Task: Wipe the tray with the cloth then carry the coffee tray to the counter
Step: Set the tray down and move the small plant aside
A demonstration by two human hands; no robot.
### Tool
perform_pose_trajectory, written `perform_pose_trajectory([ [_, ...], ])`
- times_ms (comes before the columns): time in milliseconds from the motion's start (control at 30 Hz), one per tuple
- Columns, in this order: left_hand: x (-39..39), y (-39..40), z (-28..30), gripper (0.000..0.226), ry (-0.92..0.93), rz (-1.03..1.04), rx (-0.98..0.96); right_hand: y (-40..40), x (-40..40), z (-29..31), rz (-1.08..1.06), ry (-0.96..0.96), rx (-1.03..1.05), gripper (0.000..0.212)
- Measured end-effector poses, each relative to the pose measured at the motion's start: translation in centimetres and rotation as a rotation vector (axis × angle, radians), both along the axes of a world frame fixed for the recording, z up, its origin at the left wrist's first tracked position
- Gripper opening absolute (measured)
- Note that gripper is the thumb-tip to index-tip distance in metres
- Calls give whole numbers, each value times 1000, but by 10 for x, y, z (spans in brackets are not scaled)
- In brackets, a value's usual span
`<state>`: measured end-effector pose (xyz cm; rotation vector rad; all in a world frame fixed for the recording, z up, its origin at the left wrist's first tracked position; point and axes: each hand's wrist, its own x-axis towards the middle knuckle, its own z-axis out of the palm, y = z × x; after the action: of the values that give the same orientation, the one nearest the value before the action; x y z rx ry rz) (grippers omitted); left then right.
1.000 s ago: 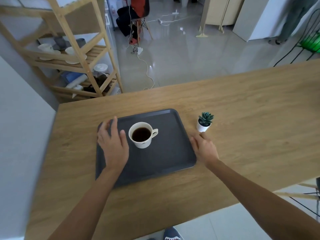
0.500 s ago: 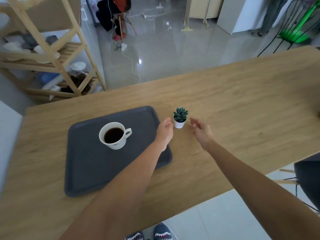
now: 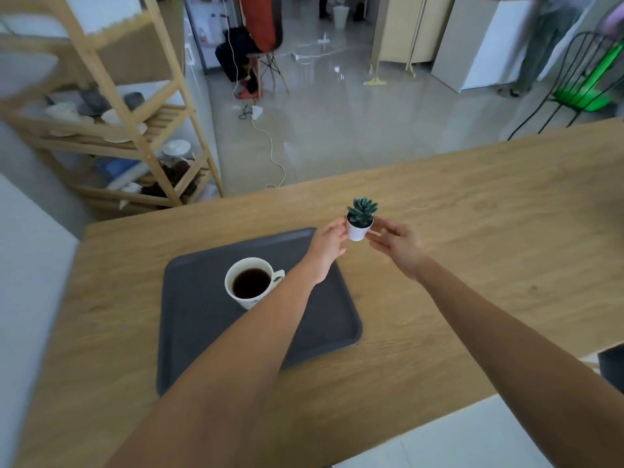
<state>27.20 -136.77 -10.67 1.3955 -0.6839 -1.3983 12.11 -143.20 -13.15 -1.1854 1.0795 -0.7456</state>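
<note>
both hands [image 3: 329, 244] around plant pot [image 3: 358, 230]

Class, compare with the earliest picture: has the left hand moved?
Yes. The left hand left the tray's left side and crossed right, past the cup, to the plant pot.

We see bare wooden table [image 3: 472, 231] wide open right of the small potted plant [image 3: 360, 219], which our left hand [image 3: 327, 246] and right hand [image 3: 396, 244] flank closely. The coffee cup [image 3: 251, 283] blocks the tray [image 3: 202, 332] middle; our left forearm crosses the tray's right half.
</note>
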Motion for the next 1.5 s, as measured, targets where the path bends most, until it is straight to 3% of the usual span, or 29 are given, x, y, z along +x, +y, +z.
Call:
perform_pose_trajectory([
  [333,181,44,49,36,-71,281,-80,1,206,55,317,-65,-53,40],
  [533,302,102,29,40,-75,499,-23,46,355,37,513,-29,1,41],
  [767,398,140,-11,39,-57,660,62,82,470,4,679,108,32,44],
  [1267,451,127,-50,40,-36,710,82,81,530,-32,808,233,-105,63],
  [1500,433,132,-46,43,-205,731,122,75,506,-19,780,338,-89,59],
])
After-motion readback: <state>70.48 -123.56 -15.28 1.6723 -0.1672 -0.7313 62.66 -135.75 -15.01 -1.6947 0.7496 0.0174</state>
